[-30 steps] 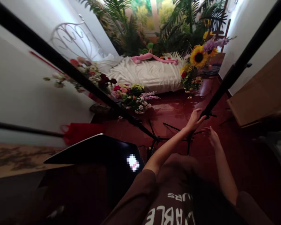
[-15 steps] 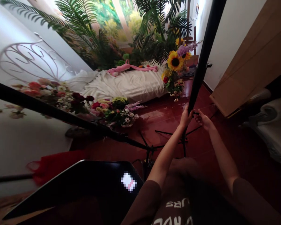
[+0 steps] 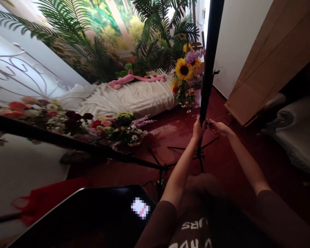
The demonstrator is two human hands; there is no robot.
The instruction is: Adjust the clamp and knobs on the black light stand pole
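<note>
The left hand (image 3: 198,128) was clenched around a tall black metal stand pole (image 3: 206,86), which stood upright through the grip on spread black tripod legs (image 3: 182,148). Just beside it, the right hand (image 3: 220,128) had its fingertips (image 3: 214,124) at a small black side knob (image 3: 209,123); whether they pinched it or had tightened it could not be told. Left of the grip, a second long black pole (image 3: 41,137) slanted past a heap of mixed artificial flowers (image 3: 126,136), and a flat black panel (image 3: 80,220) lay below
</note>
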